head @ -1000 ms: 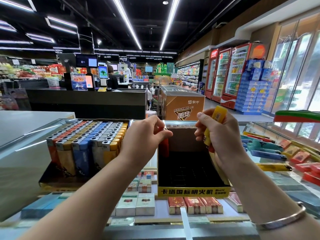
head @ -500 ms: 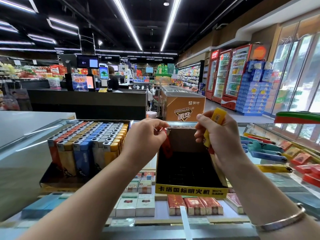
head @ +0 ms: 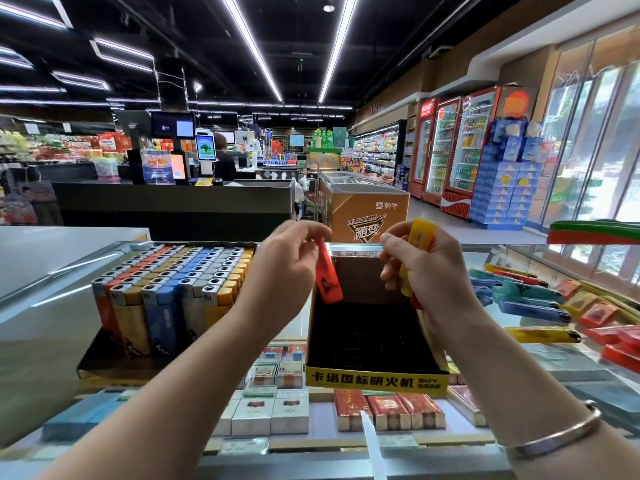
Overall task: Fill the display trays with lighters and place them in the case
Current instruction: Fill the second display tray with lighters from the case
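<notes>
**Red lighter held over empty display tray at shop counter**

Both forearms reach forward over the glass case (head: 540,382), hands raised above an empty tray (head: 375,381) with a yellow front strip and a black inside. A full tray (head: 104,370) at left holds rows of upright lighters (head: 173,289) in orange, yellow, blue and grey. The left hand (head: 282,271) pinches a red lighter (head: 327,277) by its top, its body hanging over the empty tray's rear left corner. The right hand (head: 427,271) is clenched round a yellow lighter (head: 417,249). Loose lighters (head: 530,301) lie on the glass at right.
</notes>
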